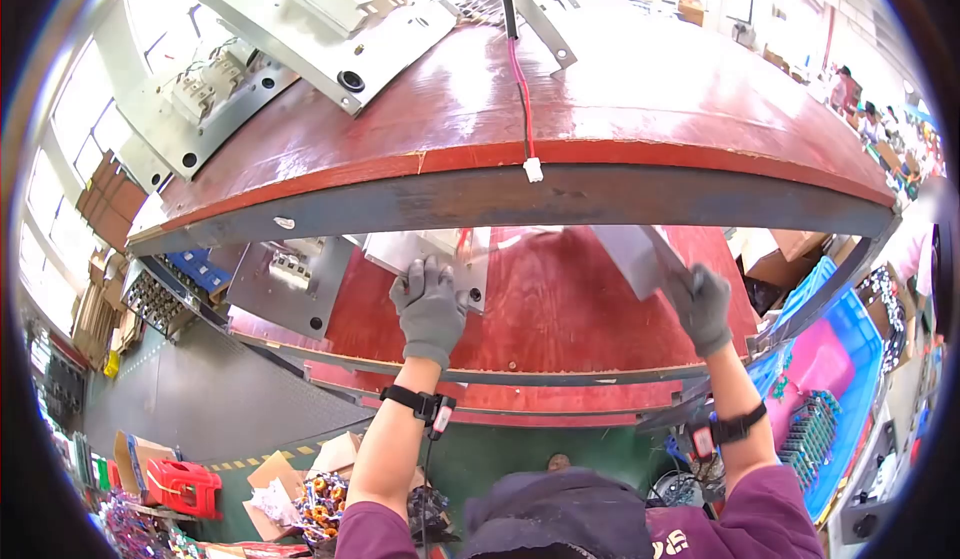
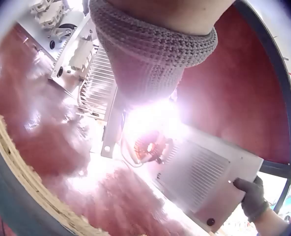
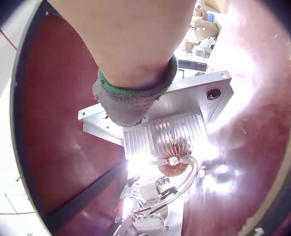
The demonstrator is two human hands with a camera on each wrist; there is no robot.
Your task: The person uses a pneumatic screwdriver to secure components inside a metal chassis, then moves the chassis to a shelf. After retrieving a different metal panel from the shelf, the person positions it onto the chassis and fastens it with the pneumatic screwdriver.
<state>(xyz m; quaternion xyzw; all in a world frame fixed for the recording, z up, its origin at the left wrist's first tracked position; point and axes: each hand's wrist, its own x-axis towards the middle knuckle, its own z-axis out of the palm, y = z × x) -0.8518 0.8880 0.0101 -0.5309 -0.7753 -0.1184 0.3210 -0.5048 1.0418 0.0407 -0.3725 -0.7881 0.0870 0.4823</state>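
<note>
Centre of the head view, under the front rail (image 1: 600, 199) of the upper shelf (image 1: 640, 99): both gloved hands are in over the red lower shelf (image 1: 560, 304). Right hand (image 1: 702, 307) is clamped on the corner of a metal plate (image 1: 632, 256). The left wrist view shows its fingers hooked round that corner at lower right of frame, with the plate tilted up off the shelf. Left hand (image 1: 430, 307) sits on metal at the other end, fingers lying over the edge. Glare in its own wrist view washes out the contact, so I can't tell if it's gripping or just steadying. Looks like one long part held at both ends, probably because it's wide and loaded: fins (image 3: 165, 133) on one face, copper coil (image 3: 174, 164) just below them in the right wrist view. The corner hold keeps fingers off those. The rail hides the plate's middle in the head view, so I can't confirm the join there. Similar plates (image 1: 330, 29) lie flat on the upper shelf at upper left of frame, and a red-black cable (image 1: 520, 69) hangs over its front edge.
</note>
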